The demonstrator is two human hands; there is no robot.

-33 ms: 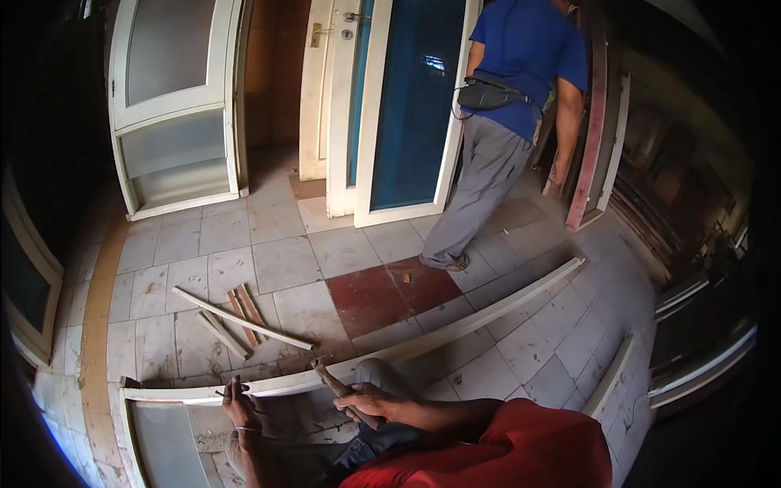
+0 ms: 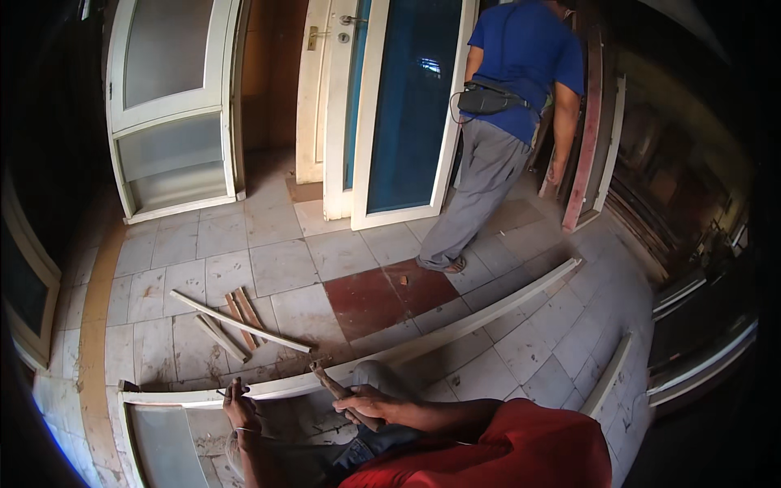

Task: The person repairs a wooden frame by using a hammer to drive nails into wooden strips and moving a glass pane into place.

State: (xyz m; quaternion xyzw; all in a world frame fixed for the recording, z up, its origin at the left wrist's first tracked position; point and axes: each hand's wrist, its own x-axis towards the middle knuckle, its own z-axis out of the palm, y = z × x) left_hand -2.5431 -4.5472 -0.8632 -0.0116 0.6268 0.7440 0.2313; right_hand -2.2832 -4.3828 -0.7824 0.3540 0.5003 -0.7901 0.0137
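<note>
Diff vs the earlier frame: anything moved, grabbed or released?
Nothing visibly: no grab, no release; the whole view just sits a touch further left, likely the camera. Same as before: left hand with a thin dark item, right hand around a stick-like wooden piece, co-worker in blue standing, loose strips on the floor.

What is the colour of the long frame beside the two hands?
The frame is off-white; it shows best in the head view.

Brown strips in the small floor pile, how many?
2: the left brown strip and the right brown strip, side by side, both crossed by the long white strip.
</note>
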